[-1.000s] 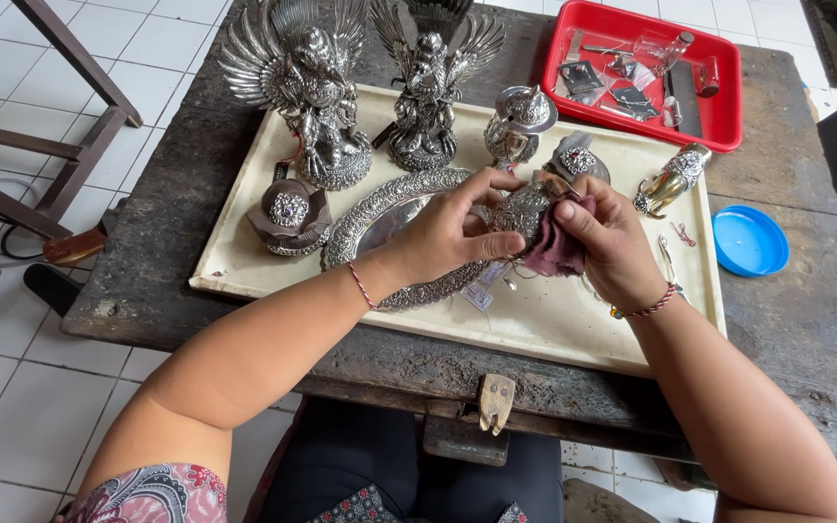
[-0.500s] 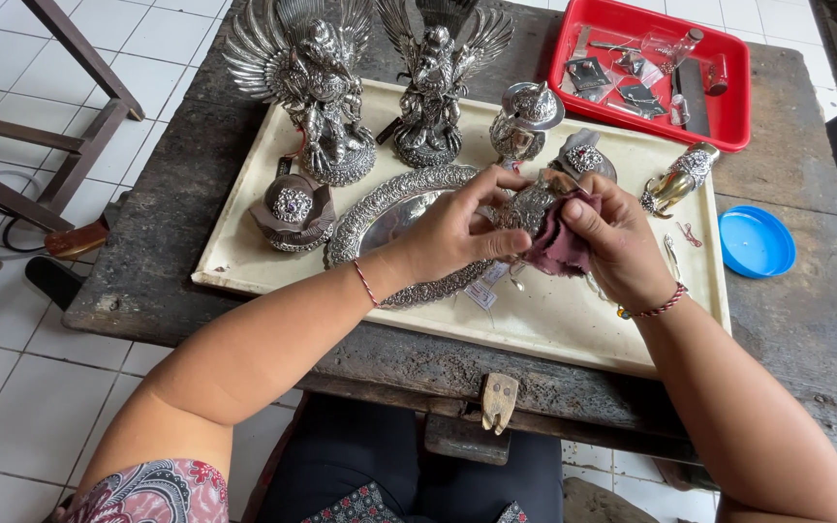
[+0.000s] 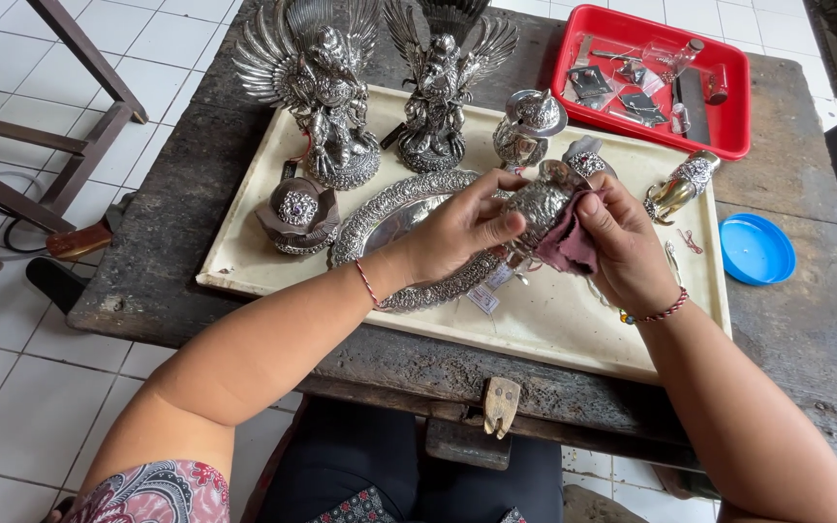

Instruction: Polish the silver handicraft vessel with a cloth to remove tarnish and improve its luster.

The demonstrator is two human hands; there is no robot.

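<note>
You're sitting at a dark wooden surface (image 3: 806, 358), forearms reaching over its near edge. Your left hand (image 3: 457, 237) is gripping a small embossed silver vessel (image 3: 538, 205), fingers (image 3: 496, 184) wrapped over its top and left side. Your right hand (image 3: 622, 247) is pressing a dark pink cloth (image 3: 569, 247) against the vessel's right side, fingers clenched on the cloth. The vessel is being held just above a cream tray (image 3: 554, 324), over the right rim of an oval silver platter (image 3: 394, 228) lying on that tray.

Small paper tags (image 3: 484, 298) are lying on the tray right under your hands. A round dark box with a silver jewelled lid (image 3: 298, 215) is sitting left of the platter. A silver-and-gold curved piece (image 3: 680, 184) is lying at the tray's right end; a blue lid (image 3: 756, 249) is resting on the surface just beyond it.

Further back, a lidded silver pot (image 3: 527, 128) is standing on the tray, with two winged silver statues (image 3: 317, 87) (image 3: 443, 82) to its left. A red tray (image 3: 728, 131) of small bagged parts is sitting at the far right corner.
</note>
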